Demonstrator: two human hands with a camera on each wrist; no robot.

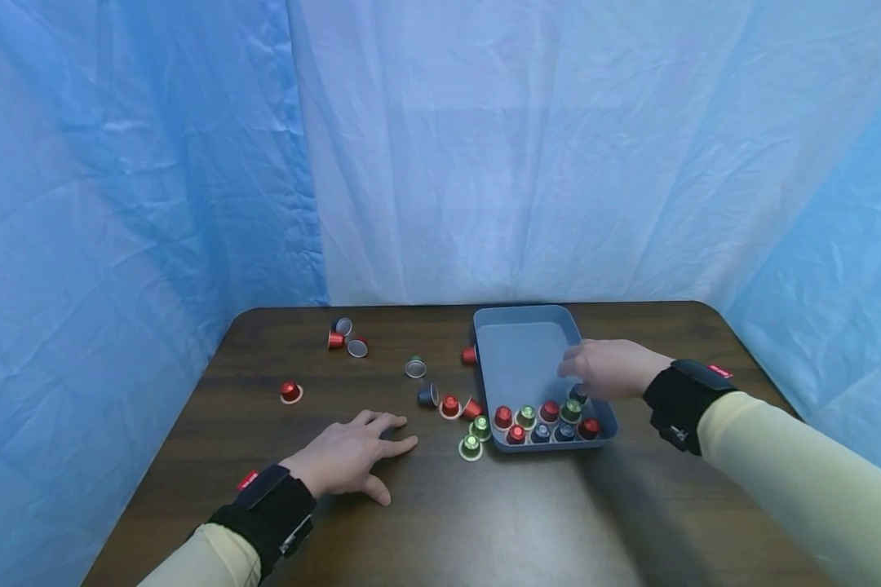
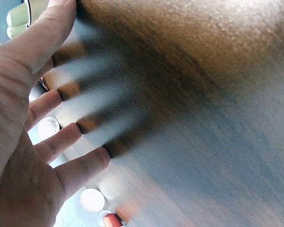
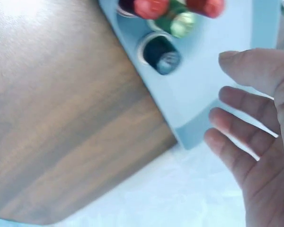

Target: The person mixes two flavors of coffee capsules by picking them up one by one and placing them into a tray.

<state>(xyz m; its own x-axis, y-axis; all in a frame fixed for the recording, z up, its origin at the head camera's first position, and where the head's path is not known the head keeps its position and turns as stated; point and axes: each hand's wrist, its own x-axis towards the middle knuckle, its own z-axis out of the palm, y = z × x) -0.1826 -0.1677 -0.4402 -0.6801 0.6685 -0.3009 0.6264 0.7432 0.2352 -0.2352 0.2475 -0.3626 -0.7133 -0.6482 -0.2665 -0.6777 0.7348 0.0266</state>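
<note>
Blue-grey plastic forms the tray (image 1: 526, 359) at the middle of the dark wooden bench (image 1: 484, 505), and its near end already carries two short rows of coffee capsules (image 1: 546, 420) in red, green and blue, standing dome up; the far half of the tray shows bare floor. By the look of it the sorting is roughly half done, since about as many loose capsules (image 1: 449, 406) lie on the bench to the tray's left, a few just beside its wall and others well apart near the far left. The right hand (image 1: 608, 368) hovers above the tray's right side with fingers relaxed and spread, holding nothing. The left hand (image 1: 352, 455) lies flat on the bench, fingers straight, near the closest strays. The head view alone gives the whole spread and the count. The right wrist view adds that a dark capsule (image 3: 160, 53) stands apart from the rows by the tray's wall, and confirms the empty palm (image 3: 260, 156). The left wrist view shows the fingers (image 2: 61, 142) pressed on the wood, with foil lids (image 2: 92, 200) of nearby capsules visible.
</note>
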